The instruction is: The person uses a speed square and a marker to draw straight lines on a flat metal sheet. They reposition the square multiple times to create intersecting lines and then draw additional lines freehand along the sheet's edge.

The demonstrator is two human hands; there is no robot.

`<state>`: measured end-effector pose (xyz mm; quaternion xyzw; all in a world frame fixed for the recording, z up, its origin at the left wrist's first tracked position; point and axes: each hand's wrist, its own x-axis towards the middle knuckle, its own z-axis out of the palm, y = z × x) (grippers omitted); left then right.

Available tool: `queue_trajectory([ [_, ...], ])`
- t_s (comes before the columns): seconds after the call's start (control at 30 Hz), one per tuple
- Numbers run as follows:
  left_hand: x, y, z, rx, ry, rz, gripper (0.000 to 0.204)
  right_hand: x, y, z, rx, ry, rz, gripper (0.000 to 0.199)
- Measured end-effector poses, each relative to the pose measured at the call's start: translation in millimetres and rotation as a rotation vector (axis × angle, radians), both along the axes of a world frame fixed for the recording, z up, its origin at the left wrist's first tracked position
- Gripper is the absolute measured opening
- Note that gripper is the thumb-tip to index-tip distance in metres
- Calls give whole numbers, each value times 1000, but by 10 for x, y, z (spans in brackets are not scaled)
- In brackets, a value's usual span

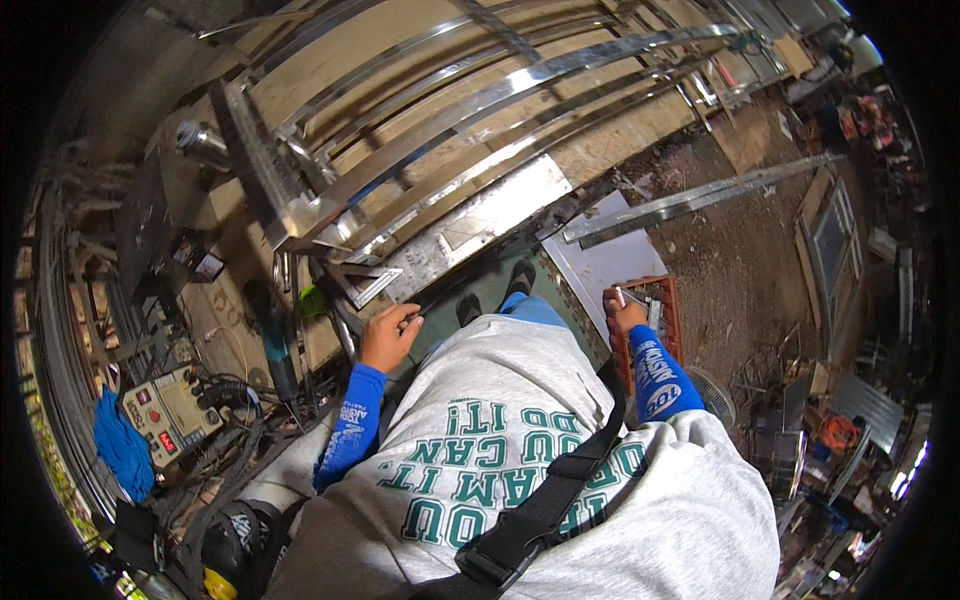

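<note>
My left hand (389, 337) is at the worktable's near edge, beside the mitred corner of a metal piece (372, 287). Its fingers are curled together near a thin dark thing whose kind I cannot make out. My right hand (626, 313) is closed around a small whitish, slim piece (632, 298) that juts from the fingers. Just under and beside that hand stands a red plastic crate (671, 318) with metal bits in it. A shiny metal frame of long bars (480, 95) lies across the wooden worktable (640, 130) in front of me.
At left are a power tool with a teal body (276, 345), a control box with buttons (170, 415), cables and a blue cloth (124, 445). A white board (605, 255) and a long metal channel (700, 198) lie on the right. A fan (708, 395) stands behind the crate.
</note>
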<state>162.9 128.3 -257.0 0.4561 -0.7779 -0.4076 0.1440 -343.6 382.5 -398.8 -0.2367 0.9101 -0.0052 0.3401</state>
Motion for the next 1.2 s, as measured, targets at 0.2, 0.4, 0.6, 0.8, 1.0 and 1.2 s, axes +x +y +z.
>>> queue_trajectory([
  [0.2, -710, -269, 210, -10, 63, -245, 25, 677, 79, -340, -150, -49, -79, 49],
  [0.4, -1175, -342, 102, -18, 1, -511, 23, 1065, -255, 102, -344, -109, 245, 30],
  [0.6, -1447, -378, -32, -69, -19, -615, 25, 914, 192, 332, -338, -120, 78, 32],
  [0.8, -1598, -405, 89, -4, -181, -625, 35, 635, 1192, 141, -130, -110, -49, 38],
  [1.0, -1507, -299, -12, -4, -202, -557, 34, 479, 1377, -20, -45, -356, -451, 38],
  [1.2, -1578, -192, -106, -16, -193, -402, 28, 16, 774, -168, 26, -249, 221, 48],
])
